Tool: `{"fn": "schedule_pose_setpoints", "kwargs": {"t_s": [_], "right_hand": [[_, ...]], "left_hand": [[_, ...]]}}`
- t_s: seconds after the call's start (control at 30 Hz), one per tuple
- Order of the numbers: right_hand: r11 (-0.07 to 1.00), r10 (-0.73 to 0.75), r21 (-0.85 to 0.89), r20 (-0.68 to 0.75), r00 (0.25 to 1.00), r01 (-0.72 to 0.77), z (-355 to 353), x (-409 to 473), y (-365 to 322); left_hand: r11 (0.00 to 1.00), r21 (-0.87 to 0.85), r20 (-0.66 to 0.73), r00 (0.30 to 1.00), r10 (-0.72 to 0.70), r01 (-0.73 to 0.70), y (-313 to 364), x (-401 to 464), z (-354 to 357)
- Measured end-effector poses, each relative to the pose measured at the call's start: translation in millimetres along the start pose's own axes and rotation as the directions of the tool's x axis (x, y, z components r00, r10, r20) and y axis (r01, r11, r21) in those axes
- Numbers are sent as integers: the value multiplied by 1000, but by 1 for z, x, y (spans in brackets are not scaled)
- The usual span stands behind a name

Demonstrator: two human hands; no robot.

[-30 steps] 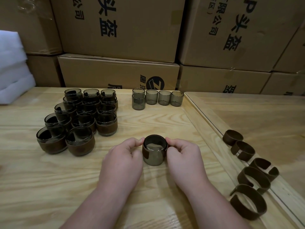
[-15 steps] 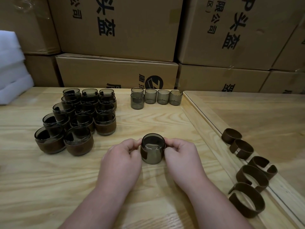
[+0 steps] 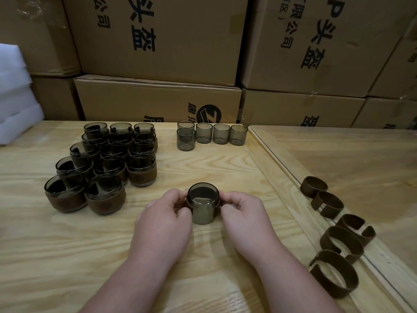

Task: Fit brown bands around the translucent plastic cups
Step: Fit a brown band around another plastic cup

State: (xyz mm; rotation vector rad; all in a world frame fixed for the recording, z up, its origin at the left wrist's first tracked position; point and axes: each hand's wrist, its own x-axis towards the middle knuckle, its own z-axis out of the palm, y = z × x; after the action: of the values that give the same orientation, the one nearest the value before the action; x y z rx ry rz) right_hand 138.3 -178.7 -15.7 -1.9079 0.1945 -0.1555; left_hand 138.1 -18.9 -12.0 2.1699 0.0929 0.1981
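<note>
Near the front of the wooden bench (image 3: 67, 256), both hands hold one smoky plastic cup (image 3: 203, 207) upright between them. The left hand (image 3: 164, 224) and right hand (image 3: 243, 219) each pinch a brown band (image 3: 189, 203) against the cup's sides just under the rim, each grip closed on it. To seat the band well, I would press both sides down evenly, keeping the cup flat on the bench so the band does not go on crooked. Against the earlier frame, the band sits higher and shows less at the left — the hands have barely moved. Five bare cups (image 3: 204, 133) wait behind; loose bands (image 3: 331, 205) lie right.
</note>
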Motion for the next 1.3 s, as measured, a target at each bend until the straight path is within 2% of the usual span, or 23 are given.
{"fn": "schedule_pose_setpoints", "kwargs": {"t_s": [0.1,0.17,0.33,0.37,0.47,0.6,0.8,0.9,0.97,1.03,1.1,1.17,1.23,1.3], "right_hand": [[993,-72,-100,-73,995,65,-1,-1,0],[986,-111,-138,-110,988,96,-2,1,-2],[909,-195,-371,25,980,190,1,-1,-4],[907,-210,-370,14,978,201,2,0,-4],[950,-235,-223,-46,971,219,1,0,-6],[928,-314,-204,20,949,312,1,1,-2],[927,-316,-181,88,945,327,0,0,1],[945,-300,-115,65,952,306,-1,2,2],[942,-304,-136,46,951,308,1,4,4],[938,-306,-153,51,951,311,4,6,5],[938,-317,-113,112,942,329,10,5,1],[934,-338,-53,197,920,354,16,2,-2],[932,-350,-7,246,904,362,18,1,-3],[931,-357,13,230,905,364,17,2,-1]], "left_hand": [[997,41,-35,997,69,-67,2,-1,-2],[999,17,-51,998,43,-42,5,-2,-4],[979,165,17,993,119,-120,6,-6,-4],[983,131,14,991,131,-132,4,-5,-3],[988,-43,-23,988,150,-151,4,-3,-1],[973,-148,-48,984,174,-179,1,1,2],[965,-188,-55,983,173,-180,-2,2,5],[966,-187,-44,984,173,-178,-3,2,7],[961,-214,-25,984,174,-175,0,0,6],[960,-181,-65,977,204,-212,5,-3,4],[941,-89,-192,933,305,-326,7,-5,1],[878,-40,-298,844,446,-477,10,-9,0],[784,-13,-349,738,578,-620,12,-12,0],[690,-23,-349,653,673,-723,14,-14,2]]}}
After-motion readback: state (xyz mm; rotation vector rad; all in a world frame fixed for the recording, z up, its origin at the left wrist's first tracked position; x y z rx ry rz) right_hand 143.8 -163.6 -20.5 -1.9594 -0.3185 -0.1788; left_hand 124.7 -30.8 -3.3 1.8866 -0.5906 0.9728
